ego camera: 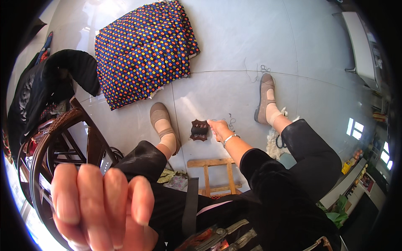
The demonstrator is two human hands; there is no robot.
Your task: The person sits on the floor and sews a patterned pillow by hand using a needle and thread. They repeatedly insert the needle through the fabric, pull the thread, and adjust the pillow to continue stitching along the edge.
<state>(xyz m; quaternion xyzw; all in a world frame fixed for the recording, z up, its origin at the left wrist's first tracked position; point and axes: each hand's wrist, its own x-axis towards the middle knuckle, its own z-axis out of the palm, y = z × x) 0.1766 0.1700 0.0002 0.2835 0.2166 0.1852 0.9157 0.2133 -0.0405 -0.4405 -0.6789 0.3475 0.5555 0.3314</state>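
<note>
My right hand (221,130), with a bracelet at its wrist, reaches down with its fingertips at the right edge of a small dark brown case (199,130). The case has a black band across its middle; whether I grip it is not plain. Close to the camera at the lower left, my left hand (100,204) is raised with its fingers curled and nothing visible in them. A patterned cloth (144,53) in dark blue with red and yellow spots lies on the tiled floor ahead. Loose dark threads (232,123) lie right of the case.
Dark wooden chairs (91,138) stand at the left, with a black garment (56,75) over them. A wooden frame (204,163) lies below the case. White fluffy material (274,144) is by my right leg. More thread (264,68) lies near my right shoe (266,97).
</note>
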